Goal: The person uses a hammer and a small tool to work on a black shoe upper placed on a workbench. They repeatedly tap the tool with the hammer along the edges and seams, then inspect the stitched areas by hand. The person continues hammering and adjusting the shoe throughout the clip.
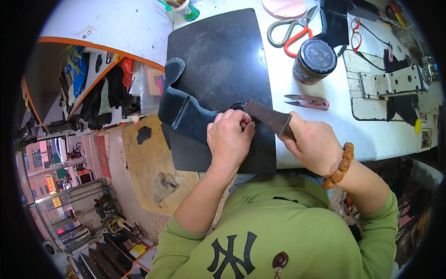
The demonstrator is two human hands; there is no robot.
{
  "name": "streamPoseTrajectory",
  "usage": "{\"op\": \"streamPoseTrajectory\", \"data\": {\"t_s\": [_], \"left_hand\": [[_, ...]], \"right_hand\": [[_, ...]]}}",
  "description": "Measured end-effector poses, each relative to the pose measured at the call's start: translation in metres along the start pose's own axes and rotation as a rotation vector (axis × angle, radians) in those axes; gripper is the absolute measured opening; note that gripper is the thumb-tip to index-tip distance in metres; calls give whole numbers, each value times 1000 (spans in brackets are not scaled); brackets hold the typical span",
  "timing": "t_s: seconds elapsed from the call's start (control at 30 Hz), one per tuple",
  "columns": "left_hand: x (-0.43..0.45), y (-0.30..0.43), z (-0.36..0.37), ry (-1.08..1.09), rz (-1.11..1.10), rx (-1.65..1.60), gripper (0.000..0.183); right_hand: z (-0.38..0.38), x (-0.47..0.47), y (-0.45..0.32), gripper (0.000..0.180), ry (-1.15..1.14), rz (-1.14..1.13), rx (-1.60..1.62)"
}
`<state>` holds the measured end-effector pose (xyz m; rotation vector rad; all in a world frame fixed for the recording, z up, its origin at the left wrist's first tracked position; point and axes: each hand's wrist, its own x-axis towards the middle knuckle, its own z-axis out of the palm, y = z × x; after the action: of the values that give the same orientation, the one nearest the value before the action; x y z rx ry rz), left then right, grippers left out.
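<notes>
On a black work mat [216, 59] lies a dark blue-black strip of leather-like material [195, 115], its far left end curling up and a seam crossing it. My left hand [230, 136] pinches the strip's right end, fingers bent over it. My right hand [312, 143], with a beaded bracelet at the wrist, grips a tool wrapped in brown leather [266, 113]. The tool's front end meets the strip just beside my left fingertips. Whatever tip or blade it has is hidden there.
Right of the mat are pink thread snips [308, 102], a dark-lidded jar [315, 61], scissors [296, 29] and red-framed glasses [356, 35]. A sewing machine [393, 82] stands at far right. Leftward, an orange-edged shelf [101, 43] holds materials; a tub [188, 10] sits at the back.
</notes>
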<state>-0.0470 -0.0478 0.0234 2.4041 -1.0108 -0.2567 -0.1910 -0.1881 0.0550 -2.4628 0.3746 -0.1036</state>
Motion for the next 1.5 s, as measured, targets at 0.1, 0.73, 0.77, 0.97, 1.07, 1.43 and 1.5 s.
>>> {"op": "streamPoseTrajectory", "data": {"t_s": [0.1,0.73,0.77,0.97,1.07,1.43,1.5], "left_hand": [[-1,-1,2,12,8,7,9],[-2,-13,-4,-15,56,-114,25],[-3,-12,-5,-25,56,-134,23],[-6,-9,-5,-20,83,-160,12],[-5,-7,-4,-10,84,-126,10],[-1,-6,-8,-20,110,26,8],[-1,-5,-9,-28,152,86,8]], "right_hand": [[0,-2,-2,24,-21,8,-7],[2,1,-16,20,-82,44,-97],[1,1,-16,20,-80,53,-101],[0,1,-17,20,-89,58,-106],[0,1,-17,20,-85,64,-105],[1,1,-17,20,-82,67,-103],[1,2,-17,20,-89,74,-105]]}}
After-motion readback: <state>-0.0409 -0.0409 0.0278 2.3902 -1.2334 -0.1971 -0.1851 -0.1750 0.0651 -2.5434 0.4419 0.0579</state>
